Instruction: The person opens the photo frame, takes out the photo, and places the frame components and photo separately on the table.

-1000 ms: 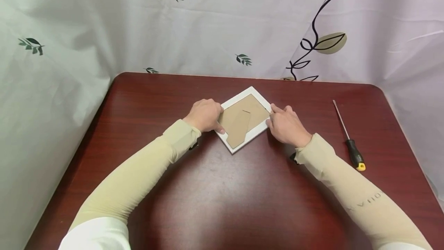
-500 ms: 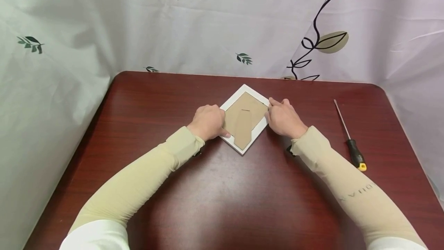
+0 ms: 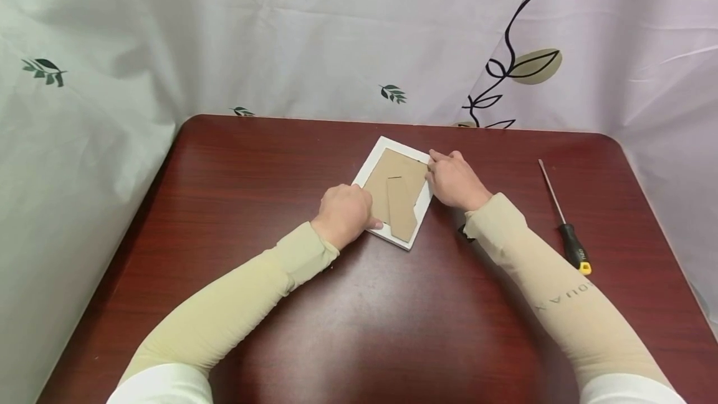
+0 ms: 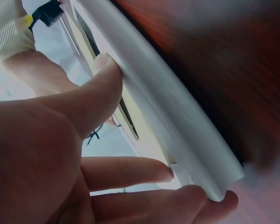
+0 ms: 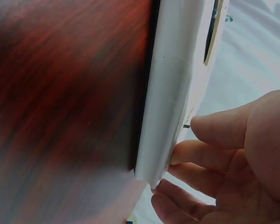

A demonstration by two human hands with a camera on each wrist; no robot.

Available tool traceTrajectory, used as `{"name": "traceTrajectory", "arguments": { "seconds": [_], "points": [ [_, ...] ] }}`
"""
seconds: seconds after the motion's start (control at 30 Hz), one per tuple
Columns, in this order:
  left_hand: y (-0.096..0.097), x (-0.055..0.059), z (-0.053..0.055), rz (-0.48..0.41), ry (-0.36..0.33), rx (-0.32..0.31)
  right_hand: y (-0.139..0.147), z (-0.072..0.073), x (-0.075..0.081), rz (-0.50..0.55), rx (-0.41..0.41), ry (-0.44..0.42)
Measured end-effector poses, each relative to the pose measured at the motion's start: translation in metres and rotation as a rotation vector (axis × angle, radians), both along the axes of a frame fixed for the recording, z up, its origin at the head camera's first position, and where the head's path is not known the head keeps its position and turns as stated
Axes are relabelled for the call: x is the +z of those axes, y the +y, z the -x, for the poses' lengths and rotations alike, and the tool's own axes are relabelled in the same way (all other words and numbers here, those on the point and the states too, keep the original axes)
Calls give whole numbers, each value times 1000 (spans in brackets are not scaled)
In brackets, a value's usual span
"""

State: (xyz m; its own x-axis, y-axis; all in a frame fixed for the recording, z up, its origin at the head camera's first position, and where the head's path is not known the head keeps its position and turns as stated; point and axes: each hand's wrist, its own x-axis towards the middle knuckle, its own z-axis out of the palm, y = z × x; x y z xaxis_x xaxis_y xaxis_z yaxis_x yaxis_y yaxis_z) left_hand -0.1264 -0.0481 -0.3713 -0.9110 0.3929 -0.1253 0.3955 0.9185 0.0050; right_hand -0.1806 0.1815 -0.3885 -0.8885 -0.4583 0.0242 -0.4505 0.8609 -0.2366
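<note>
A white picture frame (image 3: pixel 368 166) lies back side up on the table, turned at a slant. Its brown backing board (image 3: pixel 408 166) carries a cardboard stand leg (image 3: pixel 401 212), folded down against it. My left hand (image 3: pixel 343 213) grips the left corner, thumb along the near rim and fingers around the side. At the opposite far right corner, my right hand (image 3: pixel 457 181) holds the frame between thumb and fingers. Up close in the left wrist view, the thumb (image 4: pixel 105 81) presses the frame's edge. The right wrist view has the fingers (image 5: pixel 200 156) right at the frame's corner.
A screwdriver (image 3: pixel 573 247) with a black and yellow handle lies at the right of the dark red table (image 3: pixel 348 329). Behind the table's far edge hangs a white curtain (image 3: pixel 336 36) with a leaf print.
Both hands have turned the picture frame on the tabletop, its near corner swinging right and its far corner left. The left hand came nearer, the right hand moved slightly away. The screwdriver stayed put.
</note>
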Motion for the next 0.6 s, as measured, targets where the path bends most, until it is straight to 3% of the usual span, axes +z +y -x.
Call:
{"name": "traceTrajectory", "arguments": {
  "seconds": [0.23,0.6],
  "points": [
    [9,-4,-11,-1,52,4,-5,8,-3,-21,-8,-16],
    [24,-5,-24,-41,119,-9,-10,17,-5,31,-24,-50]
  ]
}}
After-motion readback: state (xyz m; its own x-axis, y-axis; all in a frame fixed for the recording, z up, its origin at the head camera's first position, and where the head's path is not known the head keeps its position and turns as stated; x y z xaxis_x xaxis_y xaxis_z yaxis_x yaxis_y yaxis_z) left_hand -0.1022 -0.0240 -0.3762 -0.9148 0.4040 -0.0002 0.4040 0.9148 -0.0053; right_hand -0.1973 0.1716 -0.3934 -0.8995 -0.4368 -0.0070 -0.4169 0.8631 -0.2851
